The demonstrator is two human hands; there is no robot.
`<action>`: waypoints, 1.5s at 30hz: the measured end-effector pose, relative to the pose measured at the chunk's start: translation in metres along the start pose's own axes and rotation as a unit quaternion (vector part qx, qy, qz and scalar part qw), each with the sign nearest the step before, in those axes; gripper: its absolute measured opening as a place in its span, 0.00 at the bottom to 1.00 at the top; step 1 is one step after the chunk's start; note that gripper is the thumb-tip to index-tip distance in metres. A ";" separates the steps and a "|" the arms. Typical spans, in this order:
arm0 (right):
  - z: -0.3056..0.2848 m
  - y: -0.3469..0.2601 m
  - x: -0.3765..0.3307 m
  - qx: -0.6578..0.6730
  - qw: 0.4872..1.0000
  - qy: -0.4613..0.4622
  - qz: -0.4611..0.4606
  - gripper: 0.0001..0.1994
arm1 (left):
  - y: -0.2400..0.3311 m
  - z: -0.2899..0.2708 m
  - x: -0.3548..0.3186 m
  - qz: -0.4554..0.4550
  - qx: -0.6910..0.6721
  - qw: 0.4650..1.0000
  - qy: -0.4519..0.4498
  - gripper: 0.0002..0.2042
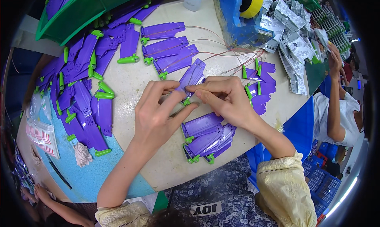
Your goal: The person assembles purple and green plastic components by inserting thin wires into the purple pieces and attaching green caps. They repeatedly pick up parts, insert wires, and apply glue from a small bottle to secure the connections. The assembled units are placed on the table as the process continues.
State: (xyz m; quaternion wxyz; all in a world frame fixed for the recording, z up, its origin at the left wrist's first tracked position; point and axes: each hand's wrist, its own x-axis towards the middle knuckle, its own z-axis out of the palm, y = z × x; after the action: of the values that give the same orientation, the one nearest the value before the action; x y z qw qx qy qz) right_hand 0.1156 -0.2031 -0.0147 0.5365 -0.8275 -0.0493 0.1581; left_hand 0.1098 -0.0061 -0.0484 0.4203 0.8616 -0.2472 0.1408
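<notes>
The flat purple plastic blade with a green end [193, 73] is left of, and nearer the person than, the blue tape dispenser with a yellow roll [242, 34], its long axis pointing away, slightly rightward. Both hands touch it: the left hand [152, 110] grips its near end; the right hand's [229, 98] grip is pinched closed over its face, contents hidden.

Centre panel [192, 74]: solid purple, bright green tip [187, 101]. Panel heap [82, 94] at 9 o'clock: same purple/green combo. Bin [71, 23], 10 o'clock: darker green. Bottle [192, 1], 12: translucent white. Wires [206, 28], 1 o'clock: reddish. Tape roll [257, 3], 1: yellow rim; dispenser [249, 36] blue. Castings [291, 17], 2: silver-grey. Sleeve [281, 183], 4: pale yellow. Apron [233, 189], 5: dark blue, pale leaf print. Mat [114, 169], 8: light blue. Packet [39, 136], 9: red/white stripes. Tabletop [158, 171]: cream.
</notes>
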 end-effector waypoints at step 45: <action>-0.026 -0.017 -0.009 -0.161 0.956 0.044 -0.241 0.05 | 0.018 -0.005 -0.014 -0.023 0.033 0.998 -0.042 0.22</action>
State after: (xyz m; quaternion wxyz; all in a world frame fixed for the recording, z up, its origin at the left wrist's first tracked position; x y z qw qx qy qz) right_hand 0.1165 -0.2211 0.0123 0.4201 -0.8724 -0.2489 -0.0225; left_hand 0.0884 -0.0074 -0.0395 0.3837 0.8856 -0.2402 0.1034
